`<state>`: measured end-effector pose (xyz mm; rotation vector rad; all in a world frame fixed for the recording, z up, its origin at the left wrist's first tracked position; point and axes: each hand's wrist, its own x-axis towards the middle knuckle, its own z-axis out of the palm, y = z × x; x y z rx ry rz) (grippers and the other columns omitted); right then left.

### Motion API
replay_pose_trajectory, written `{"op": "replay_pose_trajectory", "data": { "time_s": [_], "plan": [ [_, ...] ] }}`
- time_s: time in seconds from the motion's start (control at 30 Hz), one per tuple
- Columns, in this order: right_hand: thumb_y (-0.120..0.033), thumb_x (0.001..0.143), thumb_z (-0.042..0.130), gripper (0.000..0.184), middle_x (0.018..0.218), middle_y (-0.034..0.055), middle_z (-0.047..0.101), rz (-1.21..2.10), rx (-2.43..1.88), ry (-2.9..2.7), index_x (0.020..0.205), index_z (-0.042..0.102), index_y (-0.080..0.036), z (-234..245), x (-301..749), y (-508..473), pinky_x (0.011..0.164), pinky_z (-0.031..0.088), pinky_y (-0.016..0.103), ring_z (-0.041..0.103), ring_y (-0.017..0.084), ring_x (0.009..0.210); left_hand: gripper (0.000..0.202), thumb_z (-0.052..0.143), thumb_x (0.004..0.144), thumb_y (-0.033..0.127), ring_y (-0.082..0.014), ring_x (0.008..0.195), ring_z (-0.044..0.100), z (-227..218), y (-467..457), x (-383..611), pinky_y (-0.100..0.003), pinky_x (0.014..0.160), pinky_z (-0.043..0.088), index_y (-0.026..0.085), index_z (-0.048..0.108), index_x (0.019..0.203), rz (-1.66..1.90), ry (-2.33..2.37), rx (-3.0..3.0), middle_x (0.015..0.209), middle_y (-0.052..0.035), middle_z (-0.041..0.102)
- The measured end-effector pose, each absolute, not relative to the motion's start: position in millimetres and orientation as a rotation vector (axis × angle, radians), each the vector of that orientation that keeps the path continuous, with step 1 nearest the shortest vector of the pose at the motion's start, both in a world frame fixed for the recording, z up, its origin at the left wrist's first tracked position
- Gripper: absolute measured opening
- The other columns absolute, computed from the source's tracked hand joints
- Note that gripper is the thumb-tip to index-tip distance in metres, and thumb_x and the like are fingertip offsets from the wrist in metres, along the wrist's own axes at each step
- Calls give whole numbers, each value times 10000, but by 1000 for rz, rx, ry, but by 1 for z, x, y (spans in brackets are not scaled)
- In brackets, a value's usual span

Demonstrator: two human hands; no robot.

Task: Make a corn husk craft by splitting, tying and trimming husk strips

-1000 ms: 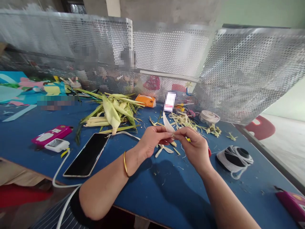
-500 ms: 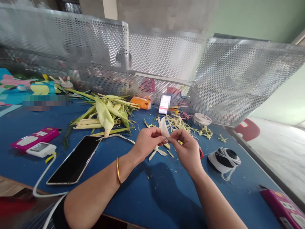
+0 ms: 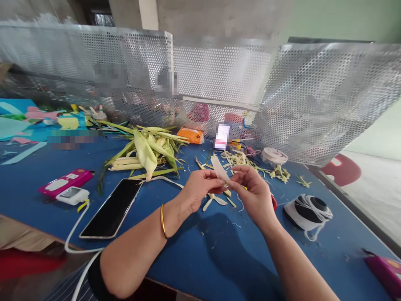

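Note:
Between my two hands is a pale strip of corn husk [image 3: 219,168], its free end pointing up and away from me. My left hand [image 3: 202,186] pinches its lower end between thumb and fingers. My right hand [image 3: 252,190] grips the same end, thumb against fingertips close to the left thumb. On the table just beyond and below the fingers lie small cut husk pieces [image 3: 216,200]. Behind them sits a heap of twisted husk strips [image 3: 239,160]. A pile of green corn husks [image 3: 145,154] lies to the left.
The blue table [image 3: 188,255] carries a large phone [image 3: 111,209] with a white cable, and a magenta packet [image 3: 67,182]. Right of my hands stand a spool of white cord [image 3: 307,212] and a roll of tape [image 3: 274,156]. A perforated metal screen [image 3: 219,71] runs along the back.
The view has turned slightly left, so the table things appear further right. The husk strip now leans more to the left, still held in both hands.

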<state>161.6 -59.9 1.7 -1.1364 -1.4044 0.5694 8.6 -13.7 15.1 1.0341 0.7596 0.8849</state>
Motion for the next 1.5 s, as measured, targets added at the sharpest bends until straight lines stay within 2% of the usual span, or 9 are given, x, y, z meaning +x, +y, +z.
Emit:
{"op": "replay_pose_trajectory", "data": {
  "time_s": [0.07, 0.13, 0.2, 0.5, 0.87, 1.07, 1.17, 1.3, 1.5],
  "plan": [
    [-229, 813, 666, 212, 805, -11, 576, 403, -1147, -1542, 1017, 618, -259, 5, 164, -61, 704, 497, 299, 578, 144, 712, 144, 762, 635, 143, -121, 581, 649, 15, -12, 8, -234, 619, 510, 93, 722, 765, 877, 765, 1003, 669, -56, 703],
    [-210, 827, 650, 101, 831, 8, 584, 258, -1160, -1650, 915, 656, -259, 8, 165, -63, 729, 493, 306, 579, 160, 763, 150, 767, 631, 157, -118, 569, 642, 14, -11, 7, -231, 608, 506, 90, 718, 756, 868, 763, 997, 652, -56, 693],
    [-198, 844, 629, 64, 840, 19, 603, 186, -1169, -1694, 829, 661, -252, 9, 166, -63, 734, 491, 306, 587, 169, 794, 136, 760, 631, 161, -118, 564, 637, 15, -11, 6, -230, 600, 500, 93, 714, 738, 861, 754, 1005, 632, -53, 682],
    [-254, 847, 625, 73, 882, 15, 705, 327, -1252, -1573, 780, 641, -229, 3, 162, -62, 768, 501, 309, 650, 183, 829, 127, 756, 639, 169, -99, 606, 596, 14, -14, 9, -240, 650, 485, 132, 755, 761, 989, 776, 1145, 682, -25, 694],
    [-272, 857, 604, 116, 811, 23, 685, 257, -1293, -1535, 754, 592, -218, 2, 159, -64, 733, 487, 306, 639, 177, 769, 74, 714, 688, 179, -112, 600, 605, 16, -17, 11, -232, 630, 488, 152, 751, 746, 1027, 836, 1291, 647, -3, 688],
    [-250, 849, 599, 96, 709, -5, 640, 297, -1324, -1465, 767, 559, -220, 4, 155, -63, 655, 478, 284, 611, 153, 662, 110, 702, 682, 188, -120, 602, 612, 14, -16, 13, -221, 607, 476, 144, 747, 772, 1035, 844, 1344, 675, -12, 701],
    [-238, 825, 608, 71, 754, -6, 638, 329, -1316, -1414, 852, 544, -227, 3, 154, -62, 659, 490, 289, 626, 154, 678, 116, 690, 684, 182, -130, 629, 636, 16, -17, 13, -231, 642, 499, 146, 746, 779, 1038, 870, 1325, 710, -19, 715],
    [-222, 805, 622, 230, 764, -15, 650, 370, -1293, -1372, 1000, 501, -237, 0, 155, -61, 673, 505, 296, 639, 153, 674, 119, 682, 710, 228, -144, 675, 656, 16, -19, 13, -257, 702, 522, 151, 747, 773, 1039, 832, 1311, 738, -29, 721],
    [-226, 793, 636, 190, 726, -25, 641, 439, -1269, -1312, 937, 513, -237, -1, 154, -61, 644, 506, 291, 634, 148, 627, 202, 792, 642, 270, -145, 688, 656, 12, -15, 12, -271, 712, 517, 139, 753, 790, 956, 794, 1222, 758, -54, 733]
  ]
}}
